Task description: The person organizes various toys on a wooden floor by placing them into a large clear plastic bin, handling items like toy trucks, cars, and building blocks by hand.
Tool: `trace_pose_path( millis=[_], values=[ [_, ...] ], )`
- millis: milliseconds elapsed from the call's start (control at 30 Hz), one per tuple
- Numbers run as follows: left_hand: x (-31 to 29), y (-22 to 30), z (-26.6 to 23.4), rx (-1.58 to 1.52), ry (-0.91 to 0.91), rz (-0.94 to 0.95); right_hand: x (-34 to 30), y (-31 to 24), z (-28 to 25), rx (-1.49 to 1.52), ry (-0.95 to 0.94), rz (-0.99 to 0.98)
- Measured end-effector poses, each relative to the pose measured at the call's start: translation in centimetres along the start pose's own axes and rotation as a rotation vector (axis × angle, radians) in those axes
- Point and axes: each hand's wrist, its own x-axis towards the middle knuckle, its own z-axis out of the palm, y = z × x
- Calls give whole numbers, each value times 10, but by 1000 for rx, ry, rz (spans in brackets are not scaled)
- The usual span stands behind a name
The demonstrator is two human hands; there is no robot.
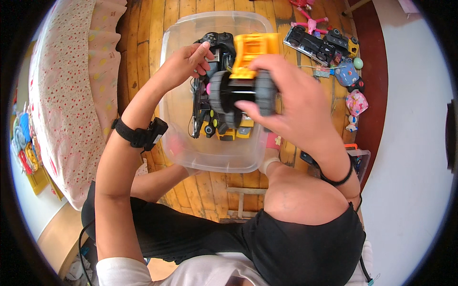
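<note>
A yellow toy truck (254, 50) with big dark wheels is gripped in my right hand (300, 97), tilted above the bin. My thumb and fingers close around one of its wheels, and the hand is slightly blurred. Over the left part of the clear plastic bin (217, 159), my left hand (183, 66) holds nothing, its fingers loosely bent and apart. Beside those fingers lies a black toy part (220, 42) inside the bin; whether they touch it I cannot tell. More yellow and black toy vehicles (226, 133) lie in the bin, partly hidden by the held truck.
Several toys lie on the wooden floor at the right, among them a dark toy truck (309, 44), a pink figure (311, 23) and a blue toy (347, 74). A bed with a patterned cover (78, 90) borders the left. A small clear box (360, 159) stands beside my right knee.
</note>
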Motion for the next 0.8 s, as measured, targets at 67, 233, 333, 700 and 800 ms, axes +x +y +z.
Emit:
trace_pose_path(
  millis=[67,233,333,700,800],
  values=[
    [1,-4,-2,33,13,6,6,13,30,63,-163,105],
    [7,-32,-1,114,55,90,-7,49,102,115,-424,238],
    [3,-28,-1,289,82,167,-5,40,88,102,-400,129],
    [-12,11,45,75,-458,-60,-65,122,6,107,238,490],
    [-11,5,69,218,-323,103,-80,172,-1,-398,90,410]
  ],
)
